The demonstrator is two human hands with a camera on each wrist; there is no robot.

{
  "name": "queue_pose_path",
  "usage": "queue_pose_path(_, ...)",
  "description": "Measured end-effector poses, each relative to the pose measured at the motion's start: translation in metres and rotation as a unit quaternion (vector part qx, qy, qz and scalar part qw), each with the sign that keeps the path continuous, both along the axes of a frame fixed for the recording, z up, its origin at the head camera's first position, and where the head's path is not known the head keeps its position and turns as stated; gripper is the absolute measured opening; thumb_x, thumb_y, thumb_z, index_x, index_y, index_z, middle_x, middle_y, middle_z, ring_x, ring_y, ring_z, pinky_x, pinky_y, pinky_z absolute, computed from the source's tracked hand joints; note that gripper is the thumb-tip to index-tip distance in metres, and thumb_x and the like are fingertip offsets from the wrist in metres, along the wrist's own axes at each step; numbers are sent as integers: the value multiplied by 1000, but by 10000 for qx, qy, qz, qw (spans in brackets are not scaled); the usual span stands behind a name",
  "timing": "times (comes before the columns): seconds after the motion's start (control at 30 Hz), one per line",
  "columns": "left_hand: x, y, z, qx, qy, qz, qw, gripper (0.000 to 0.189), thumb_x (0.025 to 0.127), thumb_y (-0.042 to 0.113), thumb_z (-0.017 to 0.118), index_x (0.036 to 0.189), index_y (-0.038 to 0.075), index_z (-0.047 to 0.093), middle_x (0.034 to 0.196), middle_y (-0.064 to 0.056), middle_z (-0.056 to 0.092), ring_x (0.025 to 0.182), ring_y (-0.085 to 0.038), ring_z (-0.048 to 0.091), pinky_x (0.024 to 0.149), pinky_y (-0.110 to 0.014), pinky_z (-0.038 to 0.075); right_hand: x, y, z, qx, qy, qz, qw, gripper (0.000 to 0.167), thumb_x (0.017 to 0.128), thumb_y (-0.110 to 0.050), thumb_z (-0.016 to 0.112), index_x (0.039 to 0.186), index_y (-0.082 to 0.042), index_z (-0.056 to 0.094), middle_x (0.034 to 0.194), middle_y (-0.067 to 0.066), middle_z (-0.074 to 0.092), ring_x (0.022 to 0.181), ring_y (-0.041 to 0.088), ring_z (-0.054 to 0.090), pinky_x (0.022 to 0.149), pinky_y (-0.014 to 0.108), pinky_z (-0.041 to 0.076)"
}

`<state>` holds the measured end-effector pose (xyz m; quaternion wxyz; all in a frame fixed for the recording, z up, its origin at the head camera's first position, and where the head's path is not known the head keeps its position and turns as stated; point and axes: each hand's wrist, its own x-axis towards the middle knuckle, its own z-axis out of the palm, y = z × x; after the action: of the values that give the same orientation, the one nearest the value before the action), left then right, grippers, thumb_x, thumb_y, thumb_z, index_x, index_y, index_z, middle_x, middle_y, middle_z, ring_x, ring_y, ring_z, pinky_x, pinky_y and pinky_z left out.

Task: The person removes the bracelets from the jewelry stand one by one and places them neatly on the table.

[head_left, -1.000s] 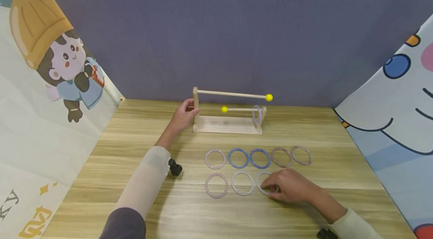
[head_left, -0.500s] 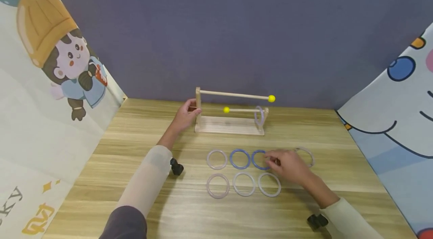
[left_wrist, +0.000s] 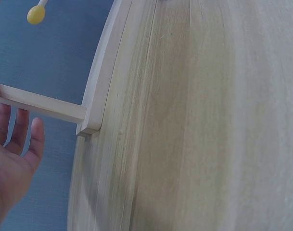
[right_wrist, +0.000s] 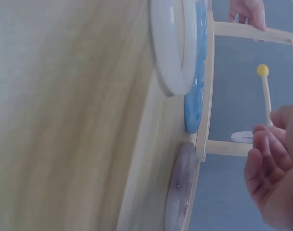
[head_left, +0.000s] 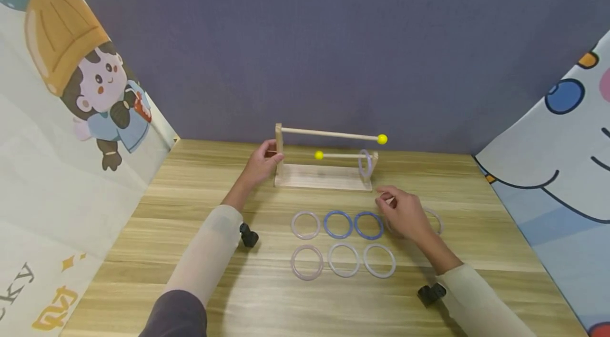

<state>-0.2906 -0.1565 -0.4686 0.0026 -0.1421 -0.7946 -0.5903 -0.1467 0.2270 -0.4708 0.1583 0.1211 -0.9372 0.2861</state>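
My left hand [head_left: 260, 165] grips the left post of a wooden bangle stand [head_left: 320, 177], thumb in front and fingers behind. Yellow balls tip the stand's two rods. One pale lilac bangle [head_left: 360, 165] hangs on the lower rod near the right post. My right hand [head_left: 405, 214] hovers right of the stand's front corner, fingers loosely curled, no bangle between them. It partly covers a brownish bangle [head_left: 389, 227] on the table. Left of it lie two blue bangles [head_left: 325, 224] and a pale one [head_left: 306, 238]; a greyish bangle [head_left: 441, 225] shows at its right.
A nearer row holds a pinkish bangle [head_left: 307, 278] and two whitish ones [head_left: 344, 275], flat on the wooden table [head_left: 267, 294]. A dark wall [head_left: 305, 51] rises close behind the stand. Printed panels flank both sides.
My right hand has left the nearer row's rightmost bangle, passed over the back row and moved up towards the stand. My left hand keeps its hold on the post.
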Motion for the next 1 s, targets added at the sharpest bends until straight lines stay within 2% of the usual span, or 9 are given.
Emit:
queue_pose_path(0.3,3,0,2,-16,-59,47,10000,41,101,20,64,139,7,54,127,-19,63,119,-34,60,99,-46,53,-23,-11,2,-690,-6,-555,9961,26,95,-15,70,116,-1,71,101,17,77,65,13,66,54,19,49)
queue_pose_path(0.53,3,-1,2,-70,11,41,10000,41,102,20,63,139,6,54,128,-21,63,120,-36,60,100,-48,52,-43,-23,-1,-1064,148,-969,9895,22,93,-15,70,112,-4,73,102,15,78,64,15,68,49,13,45)
queue_pose_path(0.67,3,0,1,-29,-4,24,10000,41,102,19,64,139,5,53,129,-23,62,120,-37,60,101,-48,52,-50,-33,1,-1249,208,-1217,9845,22,92,-16,72,110,-5,74,102,12,79,66,19,70,52,12,44)
queue_pose_path(0.83,1,1,0,11,-40,10,10000,42,102,19,64,139,5,53,129,-23,62,120,-36,59,101,-47,52,-56,-42,1,-1272,163,-1577,9791,22,91,-21,74,109,-7,75,101,11,79,72,26,72,59,18,42)
queue_pose_path(0.9,1,1,0,1,-78,-2,10000,43,102,20,64,141,5,52,130,-23,61,122,-37,59,102,-47,51,-58,-45,1,-1347,137,-1654,9769,22,91,-22,74,109,-9,75,101,11,79,68,21,72,58,18,43)
queue_pose_path(1.0,0,1,0,23,-152,-29,9999,45,103,20,63,143,5,51,133,-24,60,125,-38,57,104,-49,50,-61,-47,0,-1569,164,-1676,9732,22,91,-22,73,109,-8,75,100,12,79,55,6,66,52,14,45)
